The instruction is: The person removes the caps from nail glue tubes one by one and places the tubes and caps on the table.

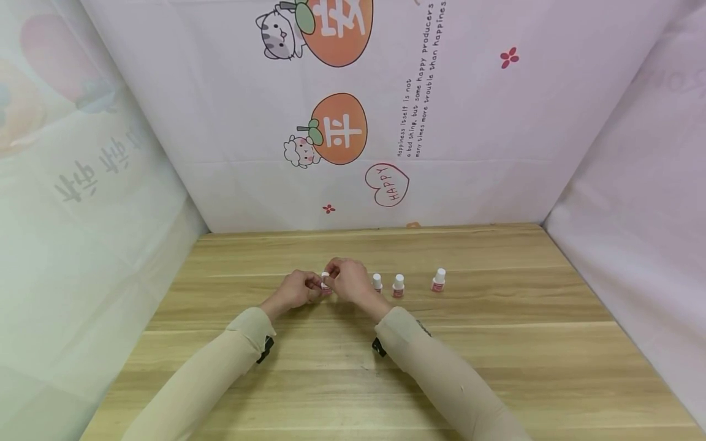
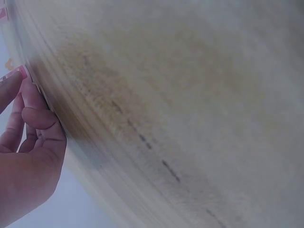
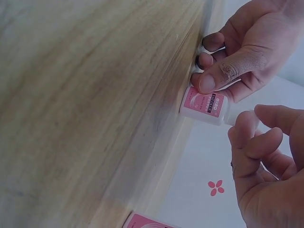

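A pink-labelled white bottle point(image 3: 204, 104) stands upright on the wood-grain tabletop point(image 1: 325, 380) between both hands, its body gripped by the left hand point(image 1: 296, 288), while the right hand point(image 1: 351, 280) pinches its cap point(image 1: 325, 274) (the long axis's upper end).

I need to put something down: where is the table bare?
Bare wood lies right of the rightmost bottle, up to the right-hand cloth, and between the sleeves. It's crowded where the left grip and right grip hold another bottle, with two more bottles just to their right.
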`<state>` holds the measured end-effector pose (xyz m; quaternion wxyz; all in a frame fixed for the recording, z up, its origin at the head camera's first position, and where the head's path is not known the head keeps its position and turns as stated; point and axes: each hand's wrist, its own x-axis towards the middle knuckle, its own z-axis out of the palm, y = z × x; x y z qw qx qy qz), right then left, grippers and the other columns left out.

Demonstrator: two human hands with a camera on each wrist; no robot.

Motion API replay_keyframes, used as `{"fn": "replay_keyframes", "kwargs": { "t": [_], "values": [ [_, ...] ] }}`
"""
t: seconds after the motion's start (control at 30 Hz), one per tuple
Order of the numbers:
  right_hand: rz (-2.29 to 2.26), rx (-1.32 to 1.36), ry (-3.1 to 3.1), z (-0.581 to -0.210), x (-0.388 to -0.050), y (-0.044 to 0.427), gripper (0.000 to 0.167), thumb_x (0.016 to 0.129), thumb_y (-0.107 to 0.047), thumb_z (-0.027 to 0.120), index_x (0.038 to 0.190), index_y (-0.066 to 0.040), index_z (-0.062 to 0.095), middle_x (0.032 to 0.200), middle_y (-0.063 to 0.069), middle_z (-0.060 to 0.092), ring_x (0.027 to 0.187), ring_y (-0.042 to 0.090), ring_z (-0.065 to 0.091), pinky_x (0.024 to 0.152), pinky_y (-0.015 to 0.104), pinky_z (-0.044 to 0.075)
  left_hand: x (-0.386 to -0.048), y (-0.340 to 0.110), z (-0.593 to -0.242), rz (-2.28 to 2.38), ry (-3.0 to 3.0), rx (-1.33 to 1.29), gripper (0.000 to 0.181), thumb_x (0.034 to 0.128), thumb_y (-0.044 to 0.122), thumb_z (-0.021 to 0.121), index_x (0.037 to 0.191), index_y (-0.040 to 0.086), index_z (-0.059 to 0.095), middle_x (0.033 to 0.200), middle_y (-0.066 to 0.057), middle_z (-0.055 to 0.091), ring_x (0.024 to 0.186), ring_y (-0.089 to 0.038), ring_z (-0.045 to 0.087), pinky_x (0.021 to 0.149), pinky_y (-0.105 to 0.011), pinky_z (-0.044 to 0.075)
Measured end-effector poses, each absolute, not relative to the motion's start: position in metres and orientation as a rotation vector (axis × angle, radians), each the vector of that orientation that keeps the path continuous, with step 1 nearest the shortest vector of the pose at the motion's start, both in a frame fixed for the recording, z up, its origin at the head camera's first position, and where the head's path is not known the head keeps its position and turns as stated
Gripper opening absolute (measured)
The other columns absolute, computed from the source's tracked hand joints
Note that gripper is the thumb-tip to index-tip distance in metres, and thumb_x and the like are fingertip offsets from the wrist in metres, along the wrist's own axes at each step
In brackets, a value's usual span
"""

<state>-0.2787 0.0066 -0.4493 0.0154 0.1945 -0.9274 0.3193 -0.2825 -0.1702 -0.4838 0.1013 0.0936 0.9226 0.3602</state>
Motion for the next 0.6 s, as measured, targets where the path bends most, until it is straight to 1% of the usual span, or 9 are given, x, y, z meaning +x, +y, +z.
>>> {"fn": "replay_keyframes", "kwargs": {
  "t": [0.2, 0.33, 0.6],
  "values": [
    [0.997, 0.589, -2.907, -0.449, -0.2787, 0.0065, 0.011, 0.094, -0.024, 0.068, 0.098, -0.014, 0.071, 0.087, -0.002, 0.07, 0.075, 0.011, 0.058, 0.075, 0.028, 0.047, -0.2828, -0.1693, -0.4841, 1.04, 2.752, 0.272, 0.023, 0.0833, -0.001, 0.064, 0.101, 0.008, 0.075, 0.089, -0.003, 0.073, 0.082, -0.015, 0.059, 0.071, -0.024, 0.047],
    [1.001, 0.567, -2.914, -0.4486, -0.2784, 0.0061, 0.013, 0.092, -0.026, 0.071, 0.097, -0.014, 0.07, 0.087, -0.002, 0.071, 0.078, 0.013, 0.06, 0.078, 0.03, 0.048, -0.2815, -0.1694, -0.4819, 1.064, 2.749, 0.254, 0.02, 0.0839, 0.0, 0.066, 0.1, 0.008, 0.075, 0.089, -0.003, 0.073, 0.081, -0.014, 0.059, 0.07, -0.024, 0.047],
    [1.048, 0.542, -2.913, -0.45, -0.2767, 0.0062, 0.013, 0.089, -0.025, 0.074, 0.095, -0.015, 0.069, 0.086, -0.002, 0.07, 0.077, 0.012, 0.06, 0.077, 0.03, 0.047, -0.2789, -0.1694, -0.4802, 1.131, 2.71, 0.243, 0.02, 0.084, 0.002, 0.069, 0.103, 0.007, 0.075, 0.091, -0.005, 0.074, 0.082, -0.014, 0.061, 0.07, -0.023, 0.048]
  ]
}}
